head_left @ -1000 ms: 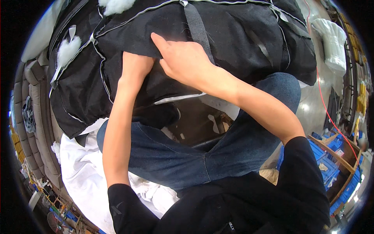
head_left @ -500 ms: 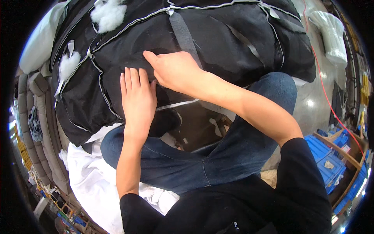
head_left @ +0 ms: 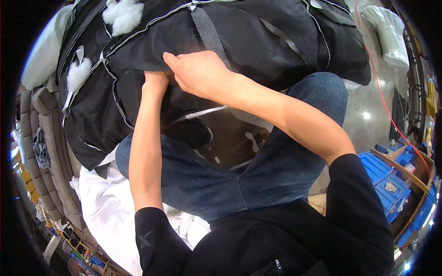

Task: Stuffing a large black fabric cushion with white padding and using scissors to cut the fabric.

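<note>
Seated with your knees apart in blue jeans (head_left: 202,184) and a black short-sleeved top (head_left: 267,234), you work at a bulky black fabric cover (head_left: 267,55) that spreads before you across the top of the view. Your left hand (head_left: 155,80) is tucked beneath the fabric's edge, visible only near the wrist; whether its fingers are apart or together cannot be told. Just beside it, your right hand (head_left: 197,70) is clamped on the edge of that same cover, index finger pointing left along the cloth.

White-edged seams (head_left: 152,25) cross the cover, and a grey fabric strip (head_left: 207,34) runs down toward your right hand. Two tufts of white fibre stuffing, one near the top (head_left: 123,17) and one farther left (head_left: 78,74), rest on the black cloth. White cloth (head_left: 106,198) lies bunched by your left leg. At far left stands grey-brown padded upholstery (head_left: 53,152); to the right, a red cord (head_left: 381,96) passes a clear-wrapped white bundle (head_left: 386,37) and runs toward blue bins (head_left: 386,184) beside wooden framing.
</note>
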Action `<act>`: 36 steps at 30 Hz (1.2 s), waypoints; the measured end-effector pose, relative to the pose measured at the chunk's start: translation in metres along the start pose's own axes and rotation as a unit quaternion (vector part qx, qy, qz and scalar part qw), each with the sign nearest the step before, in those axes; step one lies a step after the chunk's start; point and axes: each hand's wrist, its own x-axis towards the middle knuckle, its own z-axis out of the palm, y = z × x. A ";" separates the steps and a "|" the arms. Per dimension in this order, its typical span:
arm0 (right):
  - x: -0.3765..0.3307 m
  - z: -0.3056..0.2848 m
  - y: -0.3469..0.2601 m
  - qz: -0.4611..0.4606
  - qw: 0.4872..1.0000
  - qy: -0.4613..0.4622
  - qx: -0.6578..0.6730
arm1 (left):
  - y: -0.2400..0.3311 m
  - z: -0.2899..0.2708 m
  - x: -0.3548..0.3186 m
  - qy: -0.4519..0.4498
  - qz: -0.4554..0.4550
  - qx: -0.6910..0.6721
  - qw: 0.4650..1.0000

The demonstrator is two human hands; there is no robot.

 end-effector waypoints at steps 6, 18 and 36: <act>-0.007 -0.012 0.001 0.022 0.999 -0.030 0.020 | 0.024 -0.070 0.012 -0.100 -0.115 -0.278 0.949; -0.017 -0.046 -0.001 -0.013 0.998 0.020 0.061 | 0.000 -0.036 -0.003 -0.330 -0.275 -0.335 0.839; -0.011 -0.057 0.010 0.010 0.999 -0.033 0.039 | 0.017 -0.032 -0.007 -0.242 -0.123 -0.309 0.912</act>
